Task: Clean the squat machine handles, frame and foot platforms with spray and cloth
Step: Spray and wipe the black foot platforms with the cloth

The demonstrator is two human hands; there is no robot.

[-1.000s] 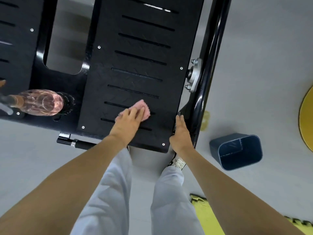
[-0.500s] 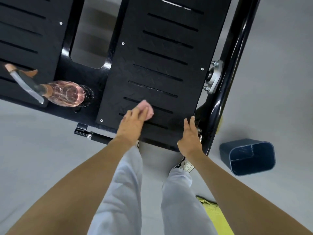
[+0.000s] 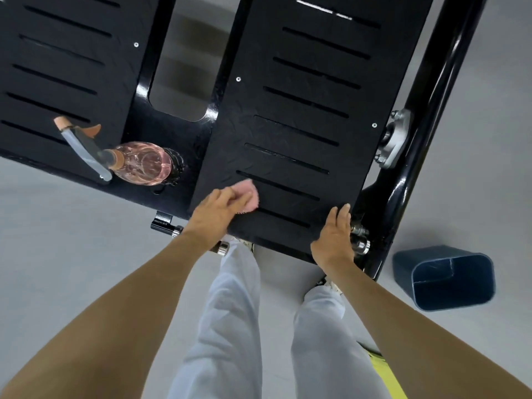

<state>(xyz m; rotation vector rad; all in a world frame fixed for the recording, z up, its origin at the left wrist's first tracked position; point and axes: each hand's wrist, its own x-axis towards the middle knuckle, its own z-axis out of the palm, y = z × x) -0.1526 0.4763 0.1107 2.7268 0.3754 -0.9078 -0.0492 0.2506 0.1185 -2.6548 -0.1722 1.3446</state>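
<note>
1. Pressing a pink cloth (image 3: 249,197) onto the right foot platform (image 3: 302,110) near its front edge, the left hand (image 3: 218,208) grips it with bent fingers.
2. Right hand (image 3: 334,240) lies flat, fingers straight, on that platform's front right corner.
3. Spray bottle (image 3: 141,164) lies just left of the platform.
4. Blue bin (image 3: 449,280) stands to the platform's right.

This is a gym: a black weight machine fills the view, with two slotted, textured foot platforms (image 3: 302,110) side by side and a thick glossy frame tube (image 3: 431,96) carrying a bolted metal bracket (image 3: 395,136). It stands on a smooth grey floor (image 3: 72,240). The edge of a yellow foam mat (image 3: 385,372) and a dark blue bin (image 3: 449,277) are close by.
</note>
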